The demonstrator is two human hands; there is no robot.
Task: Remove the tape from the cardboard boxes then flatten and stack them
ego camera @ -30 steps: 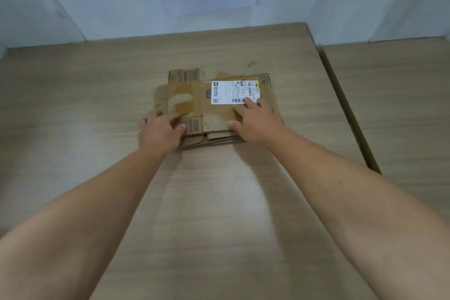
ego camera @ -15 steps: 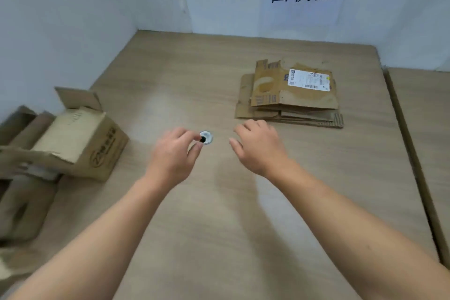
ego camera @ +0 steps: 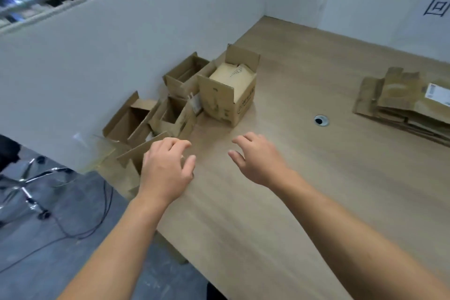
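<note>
Several unflattened cardboard boxes stand in a cluster against the white partition at the table's left. The nearest upright box (ego camera: 229, 91) has its flaps up, and smaller open boxes (ego camera: 170, 114) lie behind and beside it. A stack of flattened boxes (ego camera: 401, 102) with a white label lies at the right edge of the view. My left hand (ego camera: 168, 168) hovers with loosely curled fingers just above a low cardboard flap (ego camera: 136, 153) near the table's left edge, holding nothing. My right hand (ego camera: 258, 158) is spread over bare table in front of the upright box.
The wooden table (ego camera: 267, 214) has a round cable grommet (ego camera: 321, 120) between the boxes and the flat stack. A white partition (ego camera: 121, 56) bounds the left side. Beyond the table's left edge are grey floor, cables and a chair base (ego camera: 26, 187).
Both hands left the flattened stack and moved left toward the cluster of unflattened boxes. The view swung left with them, and the stack now lies at the far right.
</note>
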